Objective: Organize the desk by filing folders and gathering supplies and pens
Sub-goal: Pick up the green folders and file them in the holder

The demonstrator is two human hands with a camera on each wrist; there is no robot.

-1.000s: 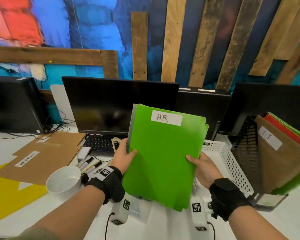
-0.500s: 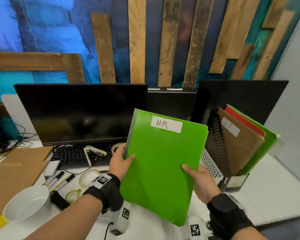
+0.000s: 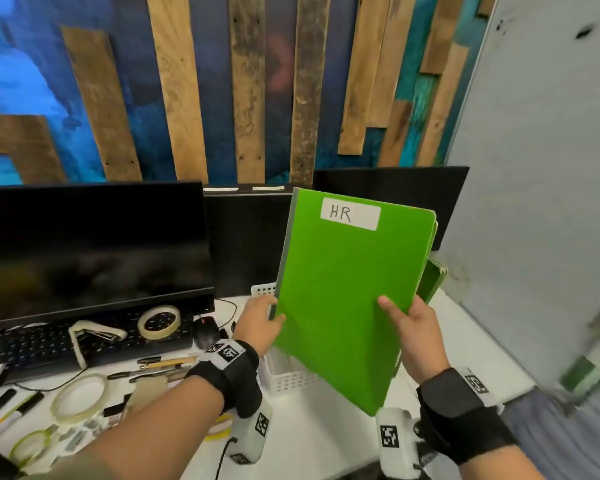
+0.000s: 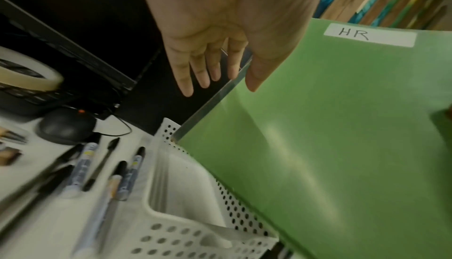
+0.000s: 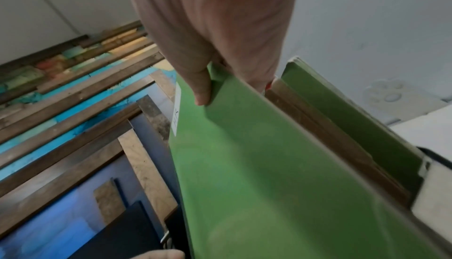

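A bright green folder (image 3: 350,296) with a white "HR" label is held upright over the desk's right side. My left hand (image 3: 260,318) pinches its left edge, thumb (image 4: 254,81) on the front and fingers (image 4: 208,73) behind. At the lower right edge my right hand (image 3: 407,325) grips it, with the thumb (image 5: 201,93) on the front face. Just behind it stand filed folders, a brown one (image 5: 330,137) and a darker green one (image 5: 354,118); in the head view only that green edge (image 3: 434,282) shows.
A white perforated basket (image 3: 284,379) sits under the folder. To its left lie pens (image 3: 163,363), markers (image 3: 7,410), tape rolls (image 3: 159,322), a mouse (image 3: 205,332), a keyboard (image 3: 32,344) and a dark monitor (image 3: 90,251). A grey partition (image 3: 541,202) closes the right side.
The view has swung right and both hands have carried the HR folder rightward. It now covers the filed folders that stood in plain sight before. Both grips are unchanged.
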